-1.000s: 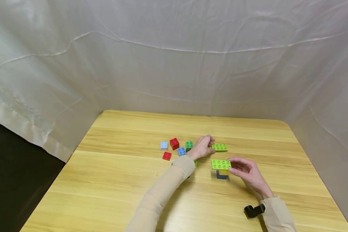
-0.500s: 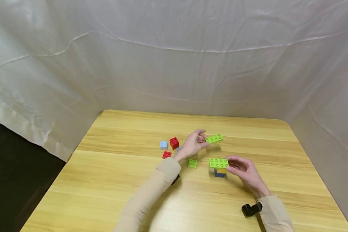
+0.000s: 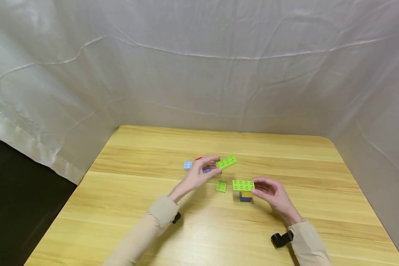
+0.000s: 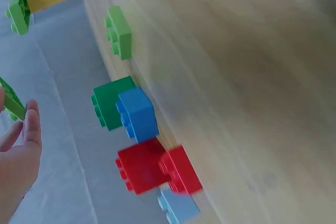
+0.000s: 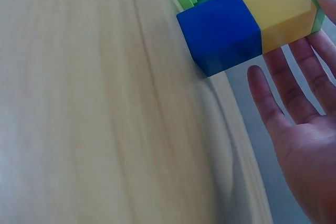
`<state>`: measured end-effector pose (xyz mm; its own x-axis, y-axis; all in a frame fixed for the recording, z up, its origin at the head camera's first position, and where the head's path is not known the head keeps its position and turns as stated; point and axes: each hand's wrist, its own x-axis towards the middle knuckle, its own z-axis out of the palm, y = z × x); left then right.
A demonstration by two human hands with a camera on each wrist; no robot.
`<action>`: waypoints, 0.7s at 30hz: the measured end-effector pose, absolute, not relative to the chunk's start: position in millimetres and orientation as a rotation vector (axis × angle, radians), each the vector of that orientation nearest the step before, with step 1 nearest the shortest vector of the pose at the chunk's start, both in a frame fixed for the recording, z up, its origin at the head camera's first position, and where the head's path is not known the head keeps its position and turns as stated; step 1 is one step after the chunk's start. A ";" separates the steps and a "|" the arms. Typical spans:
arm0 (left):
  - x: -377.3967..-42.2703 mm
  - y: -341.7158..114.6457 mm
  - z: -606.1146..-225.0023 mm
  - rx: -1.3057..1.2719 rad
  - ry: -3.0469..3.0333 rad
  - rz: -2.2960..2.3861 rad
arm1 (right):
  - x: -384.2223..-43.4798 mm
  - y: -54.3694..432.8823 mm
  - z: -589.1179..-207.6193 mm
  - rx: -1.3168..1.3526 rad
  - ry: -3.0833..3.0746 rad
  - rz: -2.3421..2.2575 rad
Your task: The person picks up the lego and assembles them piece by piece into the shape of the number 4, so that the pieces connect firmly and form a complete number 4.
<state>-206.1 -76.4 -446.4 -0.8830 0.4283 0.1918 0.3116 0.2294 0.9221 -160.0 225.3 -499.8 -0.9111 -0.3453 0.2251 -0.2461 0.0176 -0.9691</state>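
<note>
A pale cloth (image 3: 199, 85) is hanging behind a wooden table (image 3: 86, 221).
From far away, I am watching the left hand (image 3: 199, 171) pinching one end of a long green plate (image 3: 226, 162) above the table; its other end is pointing away and right, bumpy side up. The right hand (image 3: 275, 195) is gripping the right end of a second green plate (image 3: 243, 185), which is running left to right on a yellow brick (image 5: 278, 11) over a blue brick (image 5: 220, 32). Any writing is too small to read.
</note>
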 end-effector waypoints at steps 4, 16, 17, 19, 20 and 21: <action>-194.6 -94.5 -446.4 0.720 2.377 1.755 | -159.8 219.5 -500.6 -0.645 2.170 -2.069; -175.5 -112.3 -448.6 0.865 2.380 1.694 | -160.8 206.4 -504.3 -0.663 2.185 -2.087; -175.4 -111.1 -448.9 0.888 2.384 1.668 | -161.1 205.1 -504.7 -0.668 2.187 -2.087; -175.5 -108.5 -449.5 0.927 2.411 1.600 | -161.7 202.5 -505.4 -0.671 2.190 -2.089; -175.5 -107.5 -449.5 0.933 2.425 1.564 | -161.9 201.4 -505.8 -0.678 2.194 -2.089; -175.6 -106.6 -449.7 0.936 2.436 1.530 | -162.2 200.5 -506.1 -0.684 2.199 -2.090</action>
<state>-175.6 -106.6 -449.7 -0.8026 0.5553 0.2180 0.4376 0.2997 0.8477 -162.2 200.5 -506.1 -0.9027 -0.3324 0.2731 -0.2897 0.0003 -0.9571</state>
